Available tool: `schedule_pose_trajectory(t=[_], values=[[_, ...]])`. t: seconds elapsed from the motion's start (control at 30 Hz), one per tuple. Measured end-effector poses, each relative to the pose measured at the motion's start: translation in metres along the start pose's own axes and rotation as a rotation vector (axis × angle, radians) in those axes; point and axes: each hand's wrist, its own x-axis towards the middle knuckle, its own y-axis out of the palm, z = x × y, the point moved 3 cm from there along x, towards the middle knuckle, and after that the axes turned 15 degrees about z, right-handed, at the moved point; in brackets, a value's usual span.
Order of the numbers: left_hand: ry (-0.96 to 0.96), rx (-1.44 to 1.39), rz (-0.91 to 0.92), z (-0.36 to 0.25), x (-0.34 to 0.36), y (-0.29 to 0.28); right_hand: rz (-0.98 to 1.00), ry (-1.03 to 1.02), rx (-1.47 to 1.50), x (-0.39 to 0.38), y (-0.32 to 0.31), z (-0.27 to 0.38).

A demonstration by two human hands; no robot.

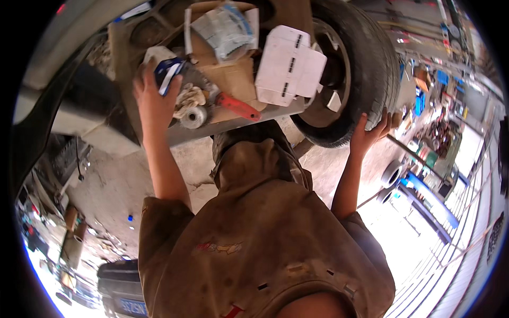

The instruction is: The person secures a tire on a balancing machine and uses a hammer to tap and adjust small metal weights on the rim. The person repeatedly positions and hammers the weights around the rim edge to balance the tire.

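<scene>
My left hand (155,95) grips a blue-and-white packet (169,71) at the left of a dark metal tray (228,122). Beside it lie a crumpled rag (191,96), a roll of tape (193,116) and a red-handled tool (237,106). Cardboard (236,85), a clear plastic bag (221,32) and a white card (283,66) cover the rest of the tray. On the right, my right hand (369,130) grips the tread of an upright tire (384,69) on a metal rim, its fingers curved over the rubber.
A vehicle body (85,116) hangs at the upper left. A parked car (116,286) shows at lower left, scattered debris lies on the concrete floor (111,185), and tires (391,175), a blue metal frame (429,204) and cluttered shelving line the right side.
</scene>
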Motion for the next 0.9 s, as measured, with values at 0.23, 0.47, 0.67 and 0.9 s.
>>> schedule_pose_trajectory(t=[0.23,0.47,0.67,0.9], values=[[0.454,-0.289,-0.299,-0.129,-0.036,0.027,0.069,0.336,0.312,-0.078,0.028,-0.066],[0.84,-0.462,0.299,-0.283,-0.125,0.155,0.151,0.595,0.59,-0.179,0.031,-0.212],[1.018,-0.179,0.223,-0.406,-0.19,0.283,0.333,0.88,0.695,-0.327,0.08,-0.428],[0.792,0.462,-0.065,-0.522,-0.195,0.369,0.835,0.811,0.737,-0.384,0.076,-0.542]])
